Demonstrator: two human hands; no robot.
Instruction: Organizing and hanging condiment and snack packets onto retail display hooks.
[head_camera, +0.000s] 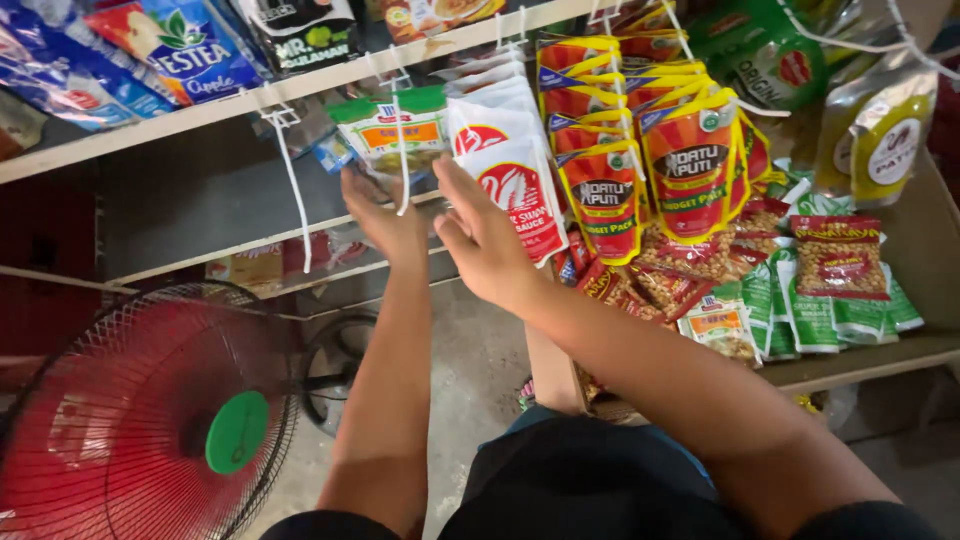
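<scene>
Low on our left we see a red fan (140, 420) with a wire guard and a green round cap at its middle. Above it a pale wooden shelf (180, 110) carries blue drink packets (180, 45). White plastic hooks (290, 170) hang from its front edge. To our right yellow and red pouches (690, 160) hang in a bunch, with green bags (760, 55) higher up and a gold pouch (885, 130) beside them. Below, peanut packets (835, 260) and green sachets (800, 310) lie on a lower wooden shelf (870, 355). The concrete floor (470, 370) shows between
</scene>
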